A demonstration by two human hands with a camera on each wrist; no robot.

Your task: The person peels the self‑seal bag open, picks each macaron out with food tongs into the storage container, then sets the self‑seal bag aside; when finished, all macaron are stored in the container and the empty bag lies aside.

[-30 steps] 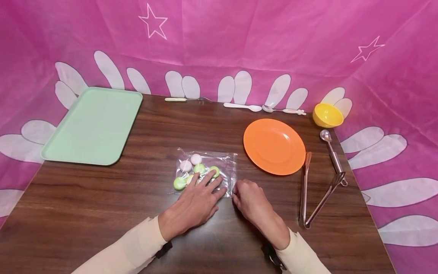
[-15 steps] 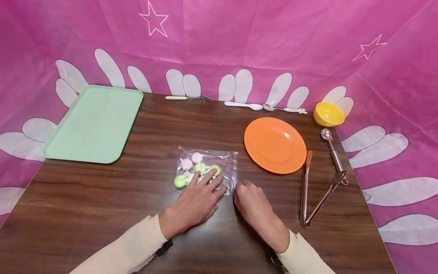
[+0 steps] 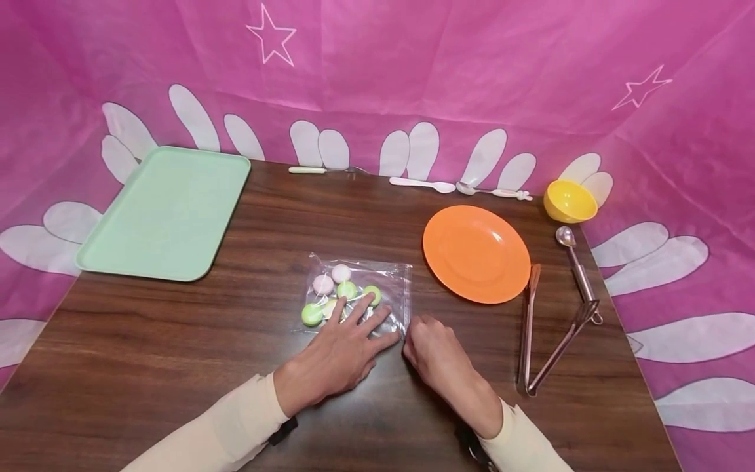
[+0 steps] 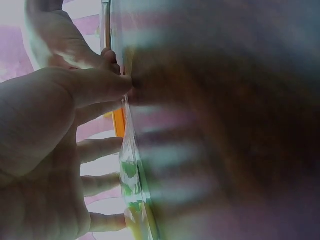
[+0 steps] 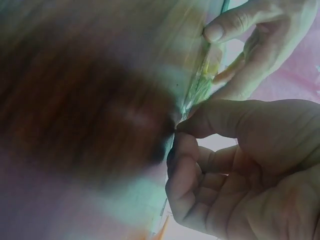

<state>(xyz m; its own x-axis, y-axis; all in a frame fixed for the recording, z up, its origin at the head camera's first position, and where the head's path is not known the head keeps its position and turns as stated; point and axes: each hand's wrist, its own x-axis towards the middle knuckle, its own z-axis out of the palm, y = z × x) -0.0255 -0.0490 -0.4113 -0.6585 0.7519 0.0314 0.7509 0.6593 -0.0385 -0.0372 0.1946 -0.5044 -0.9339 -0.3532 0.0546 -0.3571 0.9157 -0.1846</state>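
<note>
A clear zip bag (image 3: 390, 282) lies flat on the wooden table, holding several pale pink and green round sweets, which look like macarons (image 3: 312, 314). My left hand (image 3: 333, 364) rests palm down on the bag's near part with fingers spread, covering some of what is inside. At the bag's near right corner, my right hand (image 3: 439, 354) has its fingers curled. The right wrist view shows the right thumb (image 5: 215, 117) and index finger pinching the bag's edge by the tabletop; the exact grip spot is dark. In the left wrist view, straight left fingers (image 4: 102, 149) touch the bag's top.
An orange plate (image 3: 476, 254) sits right of the bag, with metal tongs (image 3: 527, 341) beside it. Further right are a scoop (image 3: 580, 275) and yellow bowl (image 3: 569, 202). A green tray (image 3: 168, 213) lies at the far left. A fork (image 3: 308, 170) and two spoons (image 3: 421, 184) line the back.
The right hand has slid slightly toward the person along the bag's right edge. The left index finger has shifted a little toward the right hand. The bag stays in place.
</note>
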